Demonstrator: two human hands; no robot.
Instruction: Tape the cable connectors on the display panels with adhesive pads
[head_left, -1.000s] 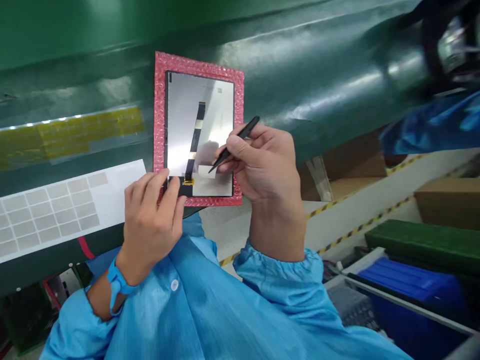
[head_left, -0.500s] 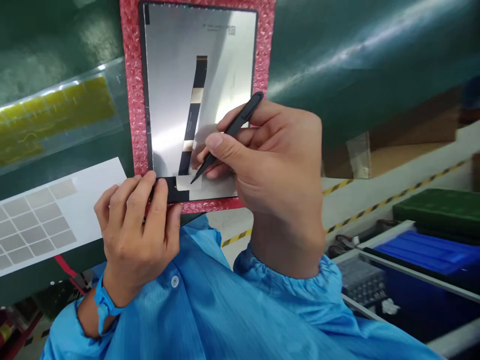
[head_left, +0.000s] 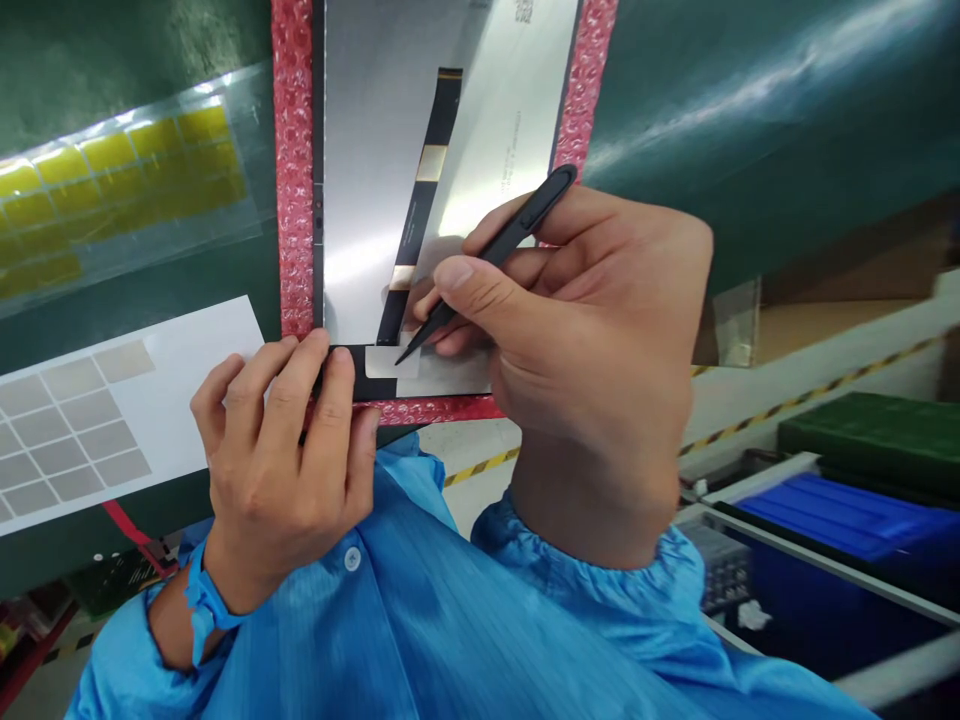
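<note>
A silver-backed display panel [head_left: 367,150] lies on pink bubble wrap [head_left: 294,180], with a black and gold flex cable [head_left: 415,215] running down its back. My right hand [head_left: 577,300] is closed around black tweezers [head_left: 510,232]. Their tip meets a small pale grey sticker [head_left: 382,362] that lies across the panel's lower strip, at the foot of the cable. My left hand [head_left: 281,430] rests with fingers stretched over the panel's lower left corner, beside the sticker. Its fingertips press on the black edge there.
On the green table [head_left: 187,310], left of the panel, are a white sheet of grey stickers [head_left: 180,390] and a clear bag of yellow labels [head_left: 150,190]. Blue bins [head_left: 847,515] and a green crate [head_left: 870,445] stand beyond the table's right side.
The view has come slightly closer and shifted, so the panel appears larger and higher. Both hands keep their places on it, and the tweezer tip stays at the sticker.
</note>
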